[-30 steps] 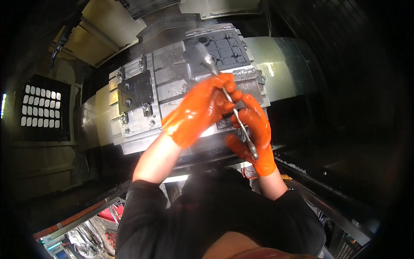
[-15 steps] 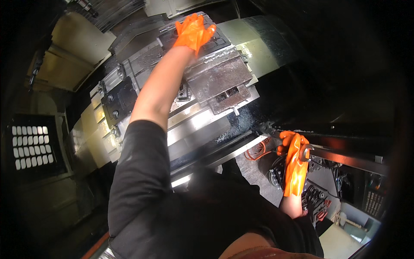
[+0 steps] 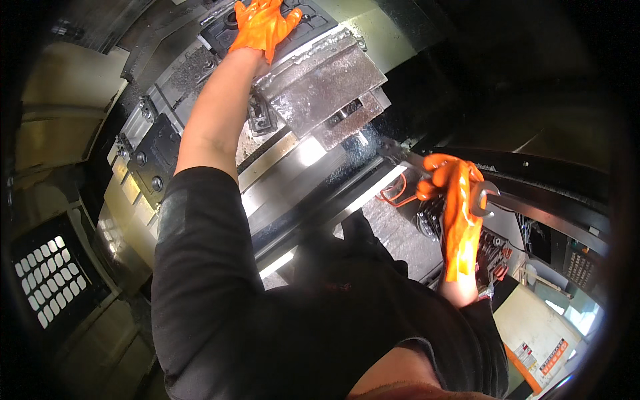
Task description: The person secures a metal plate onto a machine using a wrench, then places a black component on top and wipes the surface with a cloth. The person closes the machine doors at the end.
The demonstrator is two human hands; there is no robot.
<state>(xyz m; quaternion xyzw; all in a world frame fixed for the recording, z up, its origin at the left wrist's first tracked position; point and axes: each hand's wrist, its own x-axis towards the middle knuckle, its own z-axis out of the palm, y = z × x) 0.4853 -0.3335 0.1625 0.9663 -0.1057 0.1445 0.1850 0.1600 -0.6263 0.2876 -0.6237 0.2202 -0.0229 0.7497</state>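
My left hand (image 3: 262,28), in an orange rubber glove, reaches far forward and lies with spread fingers on a dark machined metal plate (image 3: 308,29). The picture's upper edge cuts off some of its fingertips. Just nearer than the plate is a heavy steel vise jaw block (image 3: 313,87), wet and speckled with chips. On the right my right hand (image 3: 460,207), gloved the same way, is closed around a wrench. The open jaw of the wrench (image 3: 485,199) sticks out beside the wrist, while the other end points left toward the vise.
A second dark plate with round holes (image 3: 155,157) sits left on the machine bed. A metal rail (image 3: 363,193) crosses in front of my body. Below it are an orange coiled hose (image 3: 398,193) and tools on a cart (image 3: 493,257). A control panel (image 3: 579,268) stands right.
The view has shifted, so the machine bed appears farther up and left. My left hand still lies on the plate. My right hand still grips the wrench and appears slightly higher.
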